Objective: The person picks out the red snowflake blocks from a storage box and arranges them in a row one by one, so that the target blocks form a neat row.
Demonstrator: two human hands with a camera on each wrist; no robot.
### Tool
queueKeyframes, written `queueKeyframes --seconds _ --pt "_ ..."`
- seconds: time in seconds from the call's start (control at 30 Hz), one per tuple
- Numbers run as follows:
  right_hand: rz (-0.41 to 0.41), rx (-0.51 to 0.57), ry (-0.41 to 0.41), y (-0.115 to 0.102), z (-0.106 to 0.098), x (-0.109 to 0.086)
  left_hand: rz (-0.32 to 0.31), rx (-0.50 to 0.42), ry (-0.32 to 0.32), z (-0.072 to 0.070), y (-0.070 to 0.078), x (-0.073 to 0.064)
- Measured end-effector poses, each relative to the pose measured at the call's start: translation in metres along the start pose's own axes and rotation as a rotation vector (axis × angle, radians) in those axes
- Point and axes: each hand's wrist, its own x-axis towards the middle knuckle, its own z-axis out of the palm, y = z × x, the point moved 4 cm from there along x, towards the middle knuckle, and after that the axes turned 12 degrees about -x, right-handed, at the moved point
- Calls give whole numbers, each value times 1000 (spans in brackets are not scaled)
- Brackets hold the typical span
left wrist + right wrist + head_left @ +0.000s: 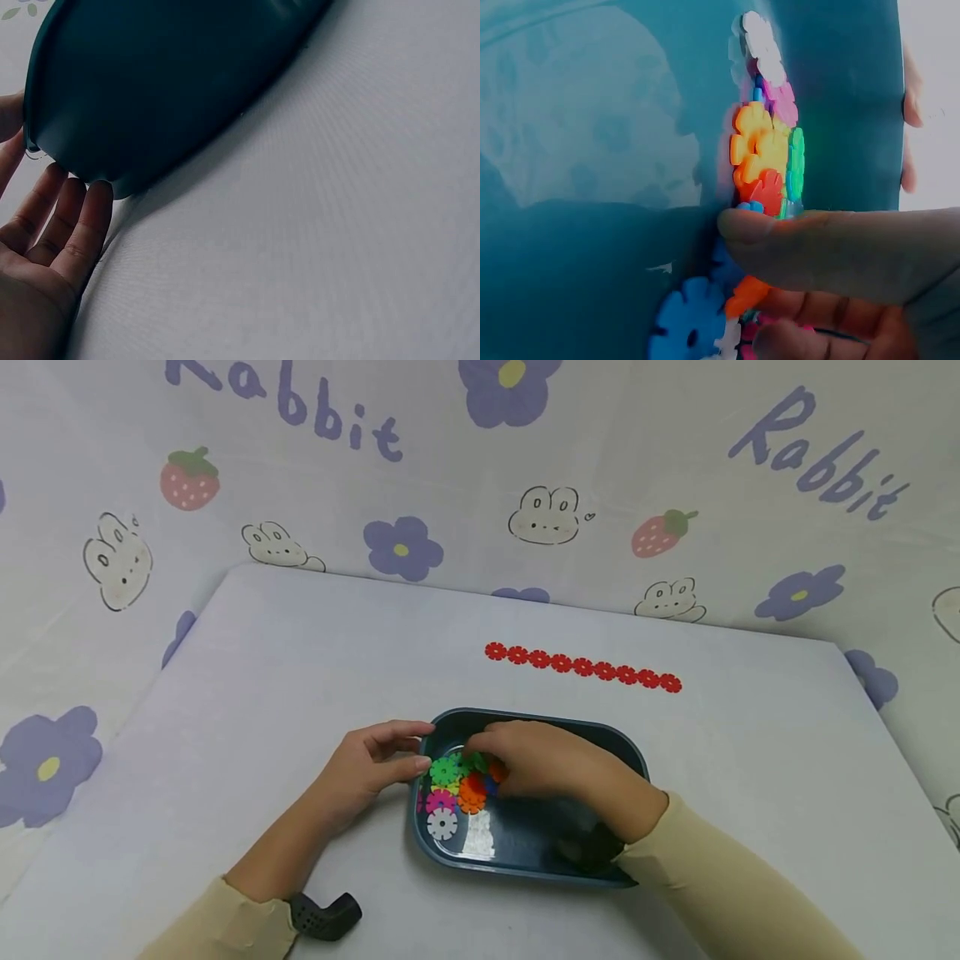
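A dark teal plastic tray (pixel 525 860) holds a pile of colourful flower-shaped plastic discs, heaped at its left end. My left hand (pixel 375 760) is at the tray's left end, its fingertips touching the outer wall near the rim. In the left wrist view, the fingers (pixel 90 225) reach up against that wall. Inside the tray, my right hand (pixel 536 760) reaches down into the pile. Its thumb (pixel 780 240) lies over a blue disc, with an orange disc (pixel 746 296) at the fingertips below. I cannot tell whether it grips a disc.
Beyond the tray, several red discs (pixel 583 667) lie in a straight, touching row on the white table (pixel 300 652). Within the pile are a white disc (pixel 442 823), a pink disc (pixel 438 800) and a green disc (pixel 444 770). A printed cloth backdrop (pixel 465 468) hangs behind the table.
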Motion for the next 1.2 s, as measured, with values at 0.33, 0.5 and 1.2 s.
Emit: queueKeyframes --seconds 0.33,0.5,1.2 --pt "16 -154 -11 -3 3 -1 -7 -24 -3 0 -1 1" --pt "1 -143 20 -4 4 3 -8 -35 -2 -1 -2 2" --pt "-199 251 131 -7 -19 -8 -13 -11 -5 -1 -4 2"
